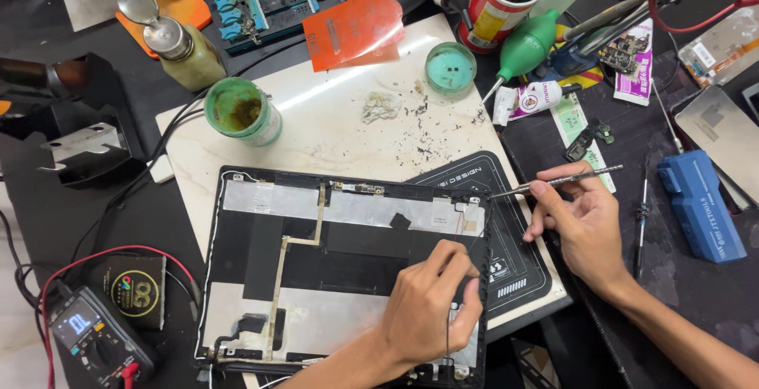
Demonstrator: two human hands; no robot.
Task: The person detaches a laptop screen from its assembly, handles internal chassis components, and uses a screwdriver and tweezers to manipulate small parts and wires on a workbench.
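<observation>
An opened black laptop lid [316, 270] lies on a white board [332, 120], its inside showing silver foil, black patches and a flat ribbon cable. My left hand [431, 306] rests on the lid's lower right part, fingers pinched on a thin dark wire there. My right hand [581, 223] is just right of the lid and holds metal tweezers [557, 181]. Their tip points left at the lid's upper right corner.
Behind the board stand a green jar [241, 111], a small round green dish [451, 67], an orange card [352, 27], a pump bottle [178, 45] and a green blower [522, 47]. A multimeter [91, 340] is at the lower left, a blue box [700, 203] at right.
</observation>
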